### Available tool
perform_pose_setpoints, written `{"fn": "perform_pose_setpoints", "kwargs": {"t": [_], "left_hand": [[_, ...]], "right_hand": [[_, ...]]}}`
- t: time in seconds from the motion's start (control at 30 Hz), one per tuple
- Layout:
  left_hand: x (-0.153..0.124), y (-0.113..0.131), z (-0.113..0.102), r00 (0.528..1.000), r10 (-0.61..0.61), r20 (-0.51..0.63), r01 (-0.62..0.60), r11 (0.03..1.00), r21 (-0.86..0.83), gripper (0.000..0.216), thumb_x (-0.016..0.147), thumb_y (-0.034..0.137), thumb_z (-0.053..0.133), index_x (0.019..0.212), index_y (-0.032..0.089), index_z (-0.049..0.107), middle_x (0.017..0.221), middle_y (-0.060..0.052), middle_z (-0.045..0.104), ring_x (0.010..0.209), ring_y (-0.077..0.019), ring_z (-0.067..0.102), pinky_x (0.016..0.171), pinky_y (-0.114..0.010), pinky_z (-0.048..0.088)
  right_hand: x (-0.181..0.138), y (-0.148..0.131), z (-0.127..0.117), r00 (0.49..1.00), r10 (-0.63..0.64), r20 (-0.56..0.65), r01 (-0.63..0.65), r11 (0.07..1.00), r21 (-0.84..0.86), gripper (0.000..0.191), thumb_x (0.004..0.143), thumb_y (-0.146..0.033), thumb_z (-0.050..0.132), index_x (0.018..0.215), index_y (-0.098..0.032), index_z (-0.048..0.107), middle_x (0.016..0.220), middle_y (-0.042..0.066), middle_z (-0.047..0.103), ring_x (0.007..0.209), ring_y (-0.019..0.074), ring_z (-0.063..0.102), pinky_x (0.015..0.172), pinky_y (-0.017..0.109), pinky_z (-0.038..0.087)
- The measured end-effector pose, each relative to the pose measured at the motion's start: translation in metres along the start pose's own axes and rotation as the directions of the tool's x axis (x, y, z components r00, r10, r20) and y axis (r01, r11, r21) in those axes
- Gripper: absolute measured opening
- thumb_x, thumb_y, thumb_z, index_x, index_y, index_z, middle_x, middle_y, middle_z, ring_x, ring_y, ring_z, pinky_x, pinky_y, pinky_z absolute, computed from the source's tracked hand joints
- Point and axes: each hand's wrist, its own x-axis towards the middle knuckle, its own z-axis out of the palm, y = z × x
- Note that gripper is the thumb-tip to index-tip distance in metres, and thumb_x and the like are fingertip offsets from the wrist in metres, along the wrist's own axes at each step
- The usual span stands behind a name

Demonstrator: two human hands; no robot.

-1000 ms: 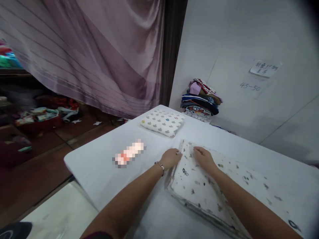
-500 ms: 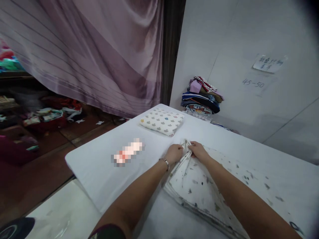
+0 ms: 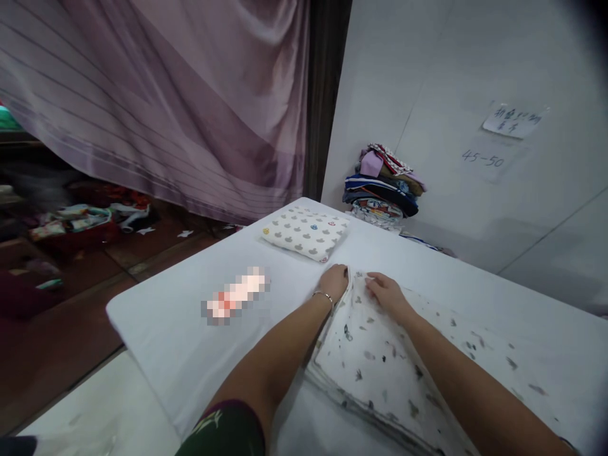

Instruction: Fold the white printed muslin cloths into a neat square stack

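A thin white cloth (image 3: 375, 354) printed with small grey, green and dark motifs lies folded in layers on the white table. At its far left corner, my left hand (image 3: 334, 283) is closed on the edge, with the fingertips partly hidden by the fabric. My right hand (image 3: 387, 296) rests on top of the cloth just right of that corner, its fingers extended and slightly bent. Farther back sits a folded white cloth with grey printed shapes (image 3: 304, 234), apart from both hands.
A blurred-out pinkish item (image 3: 237, 294) lies on the white table (image 3: 156, 329) to the left. Folded clothes (image 3: 382, 183) are piled by the wall behind the table. A mauve curtain (image 3: 213, 107) hangs at the back left. Clutter (image 3: 80, 221) covers the floor at left.
The cloth's gathered corner has been spread flatter. My right hand has loosened its pinch and shifted right, away from my left hand, which still grips the edge. The view has moved slightly.
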Motion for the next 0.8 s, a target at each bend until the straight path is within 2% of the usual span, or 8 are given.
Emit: {"fn": "perform_pose_setpoints", "kwargs": {"t": [0.13, 0.2, 0.3, 0.37, 0.47, 0.6, 0.7, 0.8], "left_hand": [[0.005, -0.003, 0.000, 1.000, 0.017, 0.015, -0.016, 1.000, -0.003, 0.023, 0.081, 0.021, 0.045, 0.094, 0.021, 0.063, 0.098, -0.006, 0.061, 0.086, -0.0155, 0.056, 0.072, -0.024, 0.040], [0.009, -0.004, 0.001, 1.000, 0.017, 0.017, -0.017, 1.000, -0.011, 0.020, 0.080, 0.021, 0.046, 0.091, 0.020, 0.064, 0.097, -0.006, 0.060, 0.085, -0.0152, 0.056, 0.072, -0.024, 0.040], [0.012, -0.005, 0.002, 1.000, 0.022, 0.005, -0.022, 0.999, -0.029, 0.020, 0.081, 0.022, 0.047, 0.092, 0.021, 0.063, 0.097, -0.005, 0.059, 0.084, -0.0144, 0.055, 0.071, -0.023, 0.040], [0.013, -0.005, 0.003, 1.000, 0.028, -0.004, -0.029, 0.999, -0.043, 0.021, 0.082, 0.024, 0.046, 0.094, 0.022, 0.063, 0.097, -0.004, 0.058, 0.082, -0.0136, 0.055, 0.069, -0.023, 0.040], [0.013, -0.004, 0.004, 1.000, 0.026, -0.012, -0.026, 0.998, -0.058, 0.019, 0.081, 0.025, 0.047, 0.088, 0.023, 0.064, 0.091, -0.003, 0.058, 0.076, -0.0129, 0.055, 0.065, -0.023, 0.039], [0.015, -0.002, 0.004, 0.999, 0.029, -0.037, -0.032, 0.996, -0.083, 0.014, 0.078, 0.023, 0.050, 0.078, 0.020, 0.064, 0.089, -0.003, 0.058, 0.075, -0.0122, 0.054, 0.066, -0.022, 0.039], [0.017, -0.004, 0.002, 0.996, 0.012, -0.086, -0.021, 0.994, -0.105, 0.013, 0.080, 0.023, 0.049, 0.081, 0.019, 0.061, 0.091, -0.003, 0.059, 0.080, -0.0124, 0.054, 0.072, -0.022, 0.040], [0.021, -0.009, 0.001, 0.988, -0.058, -0.143, 0.042, 0.993, -0.115, 0.015, 0.081, 0.023, 0.046, 0.084, 0.017, 0.059, 0.093, -0.005, 0.060, 0.085, -0.0144, 0.054, 0.077, -0.025, 0.040]], "right_hand": [[-0.010, 0.042, -0.049, 0.956, -0.234, -0.176, 0.167, 0.929, -0.331, 0.042, 0.077, -0.041, 0.045, 0.108, -0.015, 0.058, 0.101, 0.008, 0.062, 0.088, 0.0194, 0.058, 0.078, 0.032, 0.046], [-0.018, 0.069, -0.078, 0.932, -0.303, -0.200, 0.170, 0.851, -0.497, 0.045, 0.078, -0.042, 0.040, 0.109, -0.014, 0.057, 0.111, 0.010, 0.059, 0.100, 0.0225, 0.055, 0.086, 0.035, 0.044], [-0.031, 0.108, -0.121, 0.911, -0.339, -0.237, 0.092, 0.724, -0.683, 0.050, 0.080, -0.044, 0.034, 0.111, -0.012, 0.057, 0.117, 0.013, 0.056, 0.108, 0.0256, 0.051, 0.093, 0.039, 0.040], [-0.041, 0.131, -0.147, 0.923, -0.289, -0.254, -0.004, 0.654, -0.757, 0.056, 0.080, -0.048, 0.031, 0.113, -0.010, 0.057, 0.115, 0.014, 0.058, 0.108, 0.0276, 0.051, 0.093, 0.041, 0.039], [-0.053, 0.159, -0.178, 0.935, -0.124, -0.332, -0.198, 0.594, -0.780, 0.065, 0.080, -0.056, 0.028, 0.116, -0.011, 0.056, 0.114, 0.015, 0.059, 0.109, 0.0309, 0.051, 0.091, 0.047, 0.039], [-0.066, 0.182, -0.206, 0.901, 0.046, -0.432, -0.386, 0.539, -0.748, 0.070, 0.080, -0.062, 0.024, 0.117, -0.012, 0.057, 0.121, 0.016, 0.055, 0.115, 0.0350, 0.047, 0.094, 0.055, 0.034], [-0.070, 0.196, -0.216, 0.901, 0.098, -0.424, -0.401, 0.563, -0.723, 0.071, 0.080, -0.063, 0.023, 0.114, -0.013, 0.058, 0.121, 0.015, 0.056, 0.114, 0.0339, 0.048, 0.095, 0.050, 0.036], [-0.070, 0.208, -0.219, 0.922, 0.071, -0.380, -0.342, 0.610, -0.715, 0.070, 0.081, -0.062, 0.024, 0.113, -0.011, 0.059, 0.119, 0.015, 0.057, 0.112, 0.0312, 0.050, 0.095, 0.042, 0.039]]}}
